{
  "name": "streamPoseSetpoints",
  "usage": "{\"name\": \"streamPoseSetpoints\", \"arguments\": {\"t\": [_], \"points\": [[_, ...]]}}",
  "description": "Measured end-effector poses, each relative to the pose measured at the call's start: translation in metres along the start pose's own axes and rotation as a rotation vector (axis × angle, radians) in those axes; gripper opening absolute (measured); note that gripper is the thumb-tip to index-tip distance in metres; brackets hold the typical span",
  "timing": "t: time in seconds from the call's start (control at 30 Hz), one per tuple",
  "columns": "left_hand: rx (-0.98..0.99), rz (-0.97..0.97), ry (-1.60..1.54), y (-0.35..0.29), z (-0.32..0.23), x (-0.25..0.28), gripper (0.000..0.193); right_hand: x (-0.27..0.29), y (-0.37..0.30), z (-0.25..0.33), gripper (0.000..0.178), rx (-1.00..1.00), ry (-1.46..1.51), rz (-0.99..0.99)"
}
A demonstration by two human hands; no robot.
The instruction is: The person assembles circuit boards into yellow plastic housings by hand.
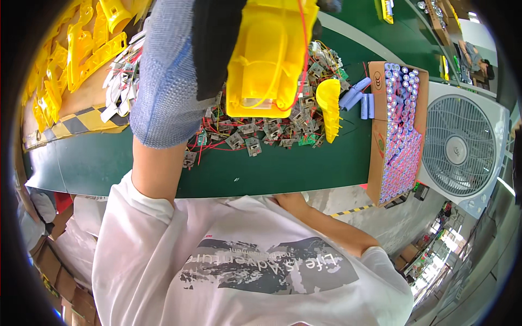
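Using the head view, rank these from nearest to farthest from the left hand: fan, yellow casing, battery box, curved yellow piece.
1. Yellow casing, held in the left hand.
2. Curved yellow piece, to the right.
3. Battery box, farther right.
4. Fan, right of all these.

The yellow housing [260, 65] looks smooth, glossy plastic; the blue glove [167, 81] rough, matt knit cloth; the box [376, 146] matt cardboard; the green tabletop [310, 173] smooth, perhaps rubbery; the shirt [141, 250] soft cloth
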State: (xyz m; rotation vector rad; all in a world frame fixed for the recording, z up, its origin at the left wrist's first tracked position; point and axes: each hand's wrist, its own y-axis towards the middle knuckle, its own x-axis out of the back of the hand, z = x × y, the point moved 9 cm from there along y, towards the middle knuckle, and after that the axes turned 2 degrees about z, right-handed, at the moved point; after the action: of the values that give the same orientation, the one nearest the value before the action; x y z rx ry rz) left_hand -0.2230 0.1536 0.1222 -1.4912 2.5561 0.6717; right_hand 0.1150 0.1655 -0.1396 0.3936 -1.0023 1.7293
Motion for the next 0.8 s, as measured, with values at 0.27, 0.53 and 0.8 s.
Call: {"name": "streamPoseSetpoints", "arguments": {"t": [0.27,0.53,0.8], "points": [[0.350,0.310,-0.077,0.020,0.028,-0.053,0.041,0.007,0.050,0.027,0.026,-0.038,0.250,-0.053],[0.684,0.559,-0.338,0.013,0.046,-0.064,0.038,0.006,0.033,0.023,0.024,-0.003,0.371,0.001],[0.517,0.113,-0.218,0.010,0.014,0.060,0.034,-0.033,0.053,0.058,0.022,0.367,0.257,0.295]]}}
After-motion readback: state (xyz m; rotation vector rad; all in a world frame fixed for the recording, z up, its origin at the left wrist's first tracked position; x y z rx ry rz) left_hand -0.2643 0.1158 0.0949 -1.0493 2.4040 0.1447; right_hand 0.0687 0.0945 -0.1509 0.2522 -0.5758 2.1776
